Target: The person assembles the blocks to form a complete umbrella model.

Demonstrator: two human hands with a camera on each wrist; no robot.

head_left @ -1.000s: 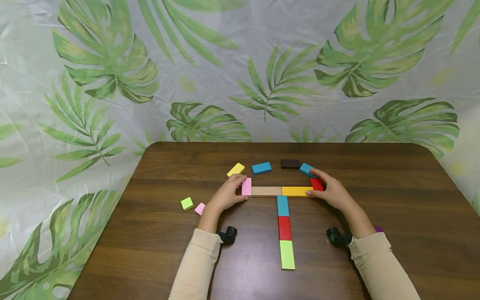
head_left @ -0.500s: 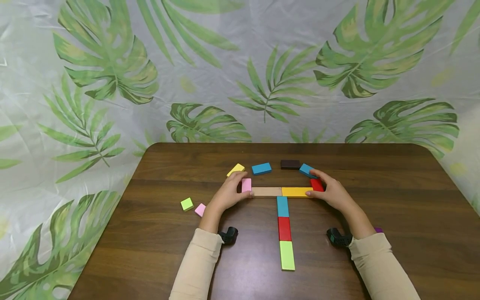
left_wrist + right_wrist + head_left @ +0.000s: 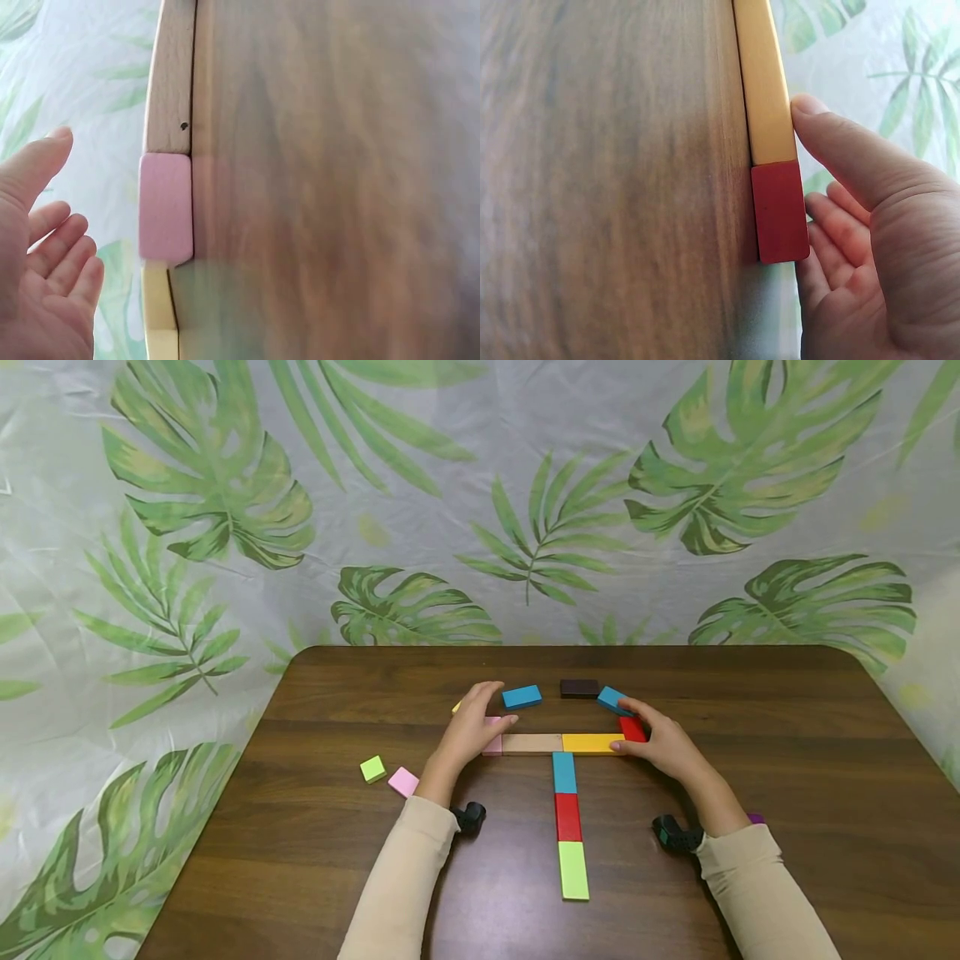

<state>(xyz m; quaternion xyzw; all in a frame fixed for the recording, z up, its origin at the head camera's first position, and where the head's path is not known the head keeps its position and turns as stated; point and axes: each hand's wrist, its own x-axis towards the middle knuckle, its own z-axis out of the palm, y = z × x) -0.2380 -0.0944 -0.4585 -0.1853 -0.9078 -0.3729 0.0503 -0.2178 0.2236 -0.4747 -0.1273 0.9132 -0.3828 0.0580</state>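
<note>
My left hand (image 3: pixel 471 727) hovers over the pink block (image 3: pixel 492 747) at the left end of a row, thumb and fingers apart and nothing between them. In the left wrist view the left hand (image 3: pixel 49 255) stands clear of that pink block (image 3: pixel 166 206). The row continues with a bare-wood block (image 3: pixel 532 743) and an orange-yellow block (image 3: pixel 592 743). At its right end my right hand (image 3: pixel 667 743) lies around the red block (image 3: pixel 632 728). In the right wrist view its thumb touches the orange-yellow block's edge (image 3: pixel 769 90), the fingers loosely spread beside the red block (image 3: pixel 780 214).
Below the row runs a column of blue (image 3: pixel 564 772), red (image 3: pixel 567 817) and lime (image 3: pixel 573 870) blocks. Behind lie two blue blocks, one here (image 3: pixel 522 697), and a dark block (image 3: pixel 580 688). Lime (image 3: pixel 372 768) and pink (image 3: pixel 403 782) pieces lie left.
My left hand has let go of the pink block and moved up and right over it, now covering most of the yellow block behind. The right hand has stayed in place.
</note>
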